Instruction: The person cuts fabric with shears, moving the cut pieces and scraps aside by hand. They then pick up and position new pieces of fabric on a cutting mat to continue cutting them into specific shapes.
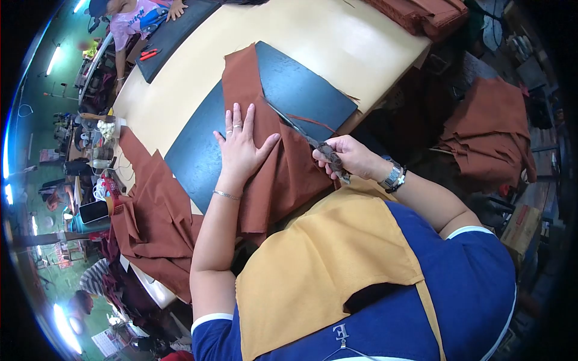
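My left hand (242, 143) lies flat with fingers spread, pressing on a rust-brown cloth (242, 75). The cloth lies across a dark cutting mat (307, 78), and its loose folds hang toward my apron. My right hand (352, 157) is closed around the dark wrapped handle of a knife (288, 120). Its long, thin blade points away from me, along the right edge of the cloth. Just right of the blade, a narrow brown strip (312, 123) lies on the mat.
The mat rests on a pale table (337, 30). More brown cloth (159, 210) drapes over the left side. Folded brown cloth (421, 15) sits at the far right; another pile (487, 135) stands beyond the table. Orange-handled scissors (149, 55) lie near another person (132, 24). A phone (94, 212) is at left.
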{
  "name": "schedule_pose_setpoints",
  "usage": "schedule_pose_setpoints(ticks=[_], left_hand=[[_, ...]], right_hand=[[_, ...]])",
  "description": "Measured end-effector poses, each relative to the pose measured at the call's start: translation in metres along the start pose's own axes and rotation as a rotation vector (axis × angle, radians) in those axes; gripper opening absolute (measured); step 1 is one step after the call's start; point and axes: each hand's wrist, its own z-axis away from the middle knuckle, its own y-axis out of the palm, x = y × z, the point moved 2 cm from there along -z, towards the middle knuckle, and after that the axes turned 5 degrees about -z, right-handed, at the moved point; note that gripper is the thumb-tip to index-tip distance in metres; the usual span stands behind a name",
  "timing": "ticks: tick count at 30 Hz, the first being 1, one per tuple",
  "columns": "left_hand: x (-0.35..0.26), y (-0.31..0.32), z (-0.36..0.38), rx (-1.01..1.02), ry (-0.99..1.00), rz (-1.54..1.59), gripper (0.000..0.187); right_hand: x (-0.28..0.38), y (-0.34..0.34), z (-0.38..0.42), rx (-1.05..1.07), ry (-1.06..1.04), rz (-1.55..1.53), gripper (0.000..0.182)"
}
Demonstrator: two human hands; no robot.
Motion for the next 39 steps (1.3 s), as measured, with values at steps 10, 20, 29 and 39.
schedule_pose_setpoints(ticks=[10, 20, 29, 39], left_hand=[[-0.018, 0.001, 0.01, 0.028, -0.068, -0.014, 0.091], [-0.004, -0.027, -0.011, 0.092, -0.053, -0.056, 0.059], [0.011, 0.005, -0.023, -0.03, 0.077, 0.011, 0.071], [-0.007, 0.007, -0.008, -0.031, -0.064, 0.0, 0.071]], right_hand=[[0.002, 0.0, -0.001, -0.001, 0.021, -0.005, 0.025], [-0.001, -0.002, 0.004, 0.012, 0.004, -0.014, 0.022], [0.006, 0.003, 0.002, -0.051, 0.014, 0.047, 0.024], [0.0, 0.005, 0.006, -0.05, -0.033, 0.021, 0.029]])
